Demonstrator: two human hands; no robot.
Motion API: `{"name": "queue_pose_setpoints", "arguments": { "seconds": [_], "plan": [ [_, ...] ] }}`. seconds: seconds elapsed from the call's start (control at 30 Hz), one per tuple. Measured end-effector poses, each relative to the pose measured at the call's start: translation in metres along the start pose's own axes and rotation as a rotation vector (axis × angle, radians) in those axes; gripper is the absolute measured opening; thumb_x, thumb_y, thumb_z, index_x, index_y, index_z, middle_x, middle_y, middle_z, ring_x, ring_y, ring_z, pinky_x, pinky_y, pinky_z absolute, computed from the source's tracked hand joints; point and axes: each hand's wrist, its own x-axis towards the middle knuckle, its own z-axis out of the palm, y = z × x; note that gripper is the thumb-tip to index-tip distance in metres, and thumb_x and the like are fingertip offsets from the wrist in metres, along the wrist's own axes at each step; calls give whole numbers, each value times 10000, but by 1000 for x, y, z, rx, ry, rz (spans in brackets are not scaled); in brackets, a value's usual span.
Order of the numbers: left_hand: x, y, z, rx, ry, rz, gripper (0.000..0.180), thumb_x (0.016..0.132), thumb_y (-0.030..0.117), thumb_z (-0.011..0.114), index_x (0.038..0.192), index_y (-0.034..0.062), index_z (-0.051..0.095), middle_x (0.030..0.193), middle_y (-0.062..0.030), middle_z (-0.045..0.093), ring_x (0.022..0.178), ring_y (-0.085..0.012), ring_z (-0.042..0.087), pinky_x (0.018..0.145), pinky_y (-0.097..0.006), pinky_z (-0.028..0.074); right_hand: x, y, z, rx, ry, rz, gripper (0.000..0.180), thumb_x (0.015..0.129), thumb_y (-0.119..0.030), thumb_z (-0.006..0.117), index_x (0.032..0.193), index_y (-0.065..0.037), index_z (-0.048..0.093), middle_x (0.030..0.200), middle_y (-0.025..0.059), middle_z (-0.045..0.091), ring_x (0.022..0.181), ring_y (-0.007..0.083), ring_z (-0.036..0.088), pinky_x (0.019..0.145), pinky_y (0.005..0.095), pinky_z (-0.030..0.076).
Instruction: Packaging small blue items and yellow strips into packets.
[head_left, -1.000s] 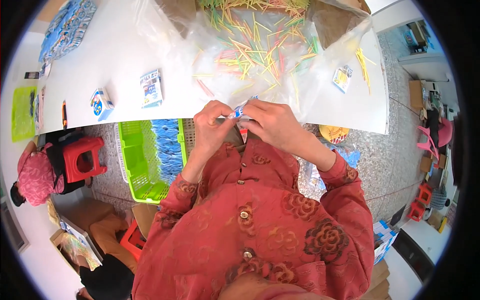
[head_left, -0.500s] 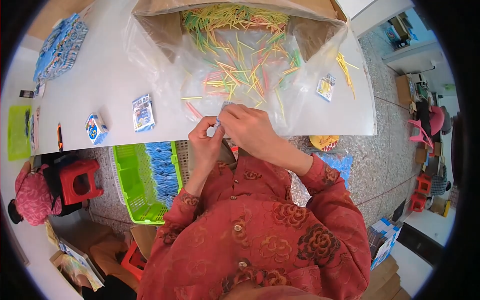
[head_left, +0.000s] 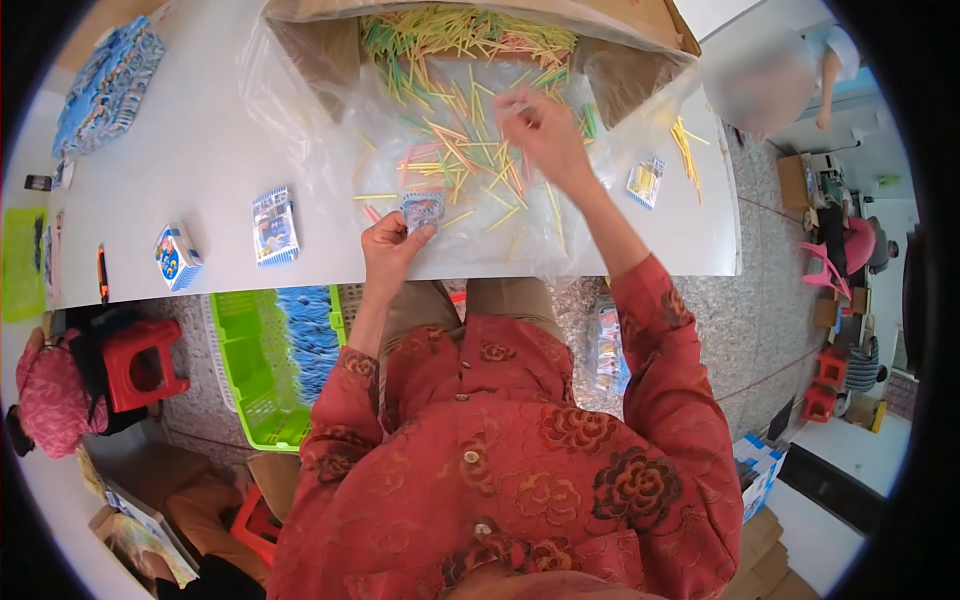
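Observation:
Near the table's front edge, my left hand (head_left: 390,250) is closed, thumb and fingers pinching a small clear printed bag (head_left: 423,208) with blue on it. The bag is upright, its clear upper part above the hand. My right hand (head_left: 548,138) is raised over thin yellow, pink and green sticks (head_left: 455,145) spread on a clear plastic sheet (head_left: 330,165). Motion smears its fingertips, so I cannot tell if they hold anything. Beyond lies a heap of the same sticks (head_left: 465,40) inside an open cardboard box (head_left: 640,80) on its side.
Two small blue-and-white packs (head_left: 274,228) (head_left: 178,258) and a cutter knife (head_left: 102,275) lie left. Another pack (head_left: 645,182) and several yellow sticks (head_left: 687,155) are right. Flat blue packaging (head_left: 110,90) is stacked far left. A green basket (head_left: 240,375) stands below the table edge. Another person (head_left: 62,390) sits left.
My hands have come apart. The right has moved up and away over the sticks, while the left keeps the small bag, now plainly visible. A person has appeared at the upper right.

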Motion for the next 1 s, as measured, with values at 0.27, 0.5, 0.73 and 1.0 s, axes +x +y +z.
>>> {"name": "queue_pose_setpoints", "arguments": {
  "seconds": [0.27,0.5,0.73,1.0],
  "plan": [
    [-4,13,11,-22,-38,-21,81,762,-42,650,823,-5,612,799,18,598,723,-32,499,646,-183,409,137,152,-60,-634,226,-291,178,798,-108,564,946,-14,592,747,74,619,671,123,594,602,262,474],
    [-7,8,-1,-57,-62,-71,104,761,-67,636,849,-21,607,862,-14,607,801,-62,525,742,-206,423,163,163,-64,-541,151,-145,269,845,-292,562,966,-53,578,797,91,628,712,197,602,650,347,484],
    [-11,12,-5,-27,-82,-67,116,757,-77,630,860,-26,612,854,-31,605,808,-77,532,756,-219,423,118,50,-52,-834,90,167,398,833,-358,578,1132,-97,550,1100,82,553,1003,213,497,893,356,360],
    [-7,7,0,-33,-134,-41,187,740,-89,625,921,-42,631,868,-33,593,802,-94,538,725,-222,426,90,20,-53,-373,265,15,519,851,-420,538,1267,-121,458,1314,66,448,1231,212,370,1039,334,261]
  ]
}}
